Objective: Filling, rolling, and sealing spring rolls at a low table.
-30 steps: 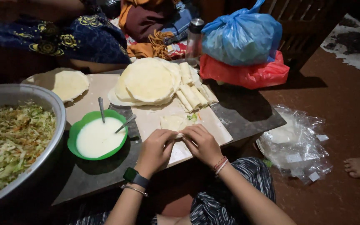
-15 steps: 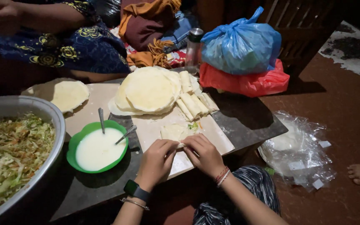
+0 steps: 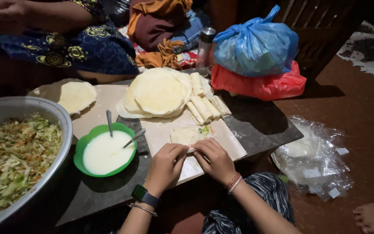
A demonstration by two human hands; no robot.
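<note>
Both hands (image 3: 191,162) pinch a filled wrapper (image 3: 183,136).

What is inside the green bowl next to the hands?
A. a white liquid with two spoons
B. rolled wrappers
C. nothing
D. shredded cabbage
A: the green bowl holds a white liquid, and two spoons lean in it; the shredded vegetables are in the big metal bowl instead.

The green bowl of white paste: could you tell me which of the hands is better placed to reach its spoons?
Probably the left hand: it lies nearer the green bowl and its spoons, while the right hand sits on the far side of the wrapper both pinch.
</note>
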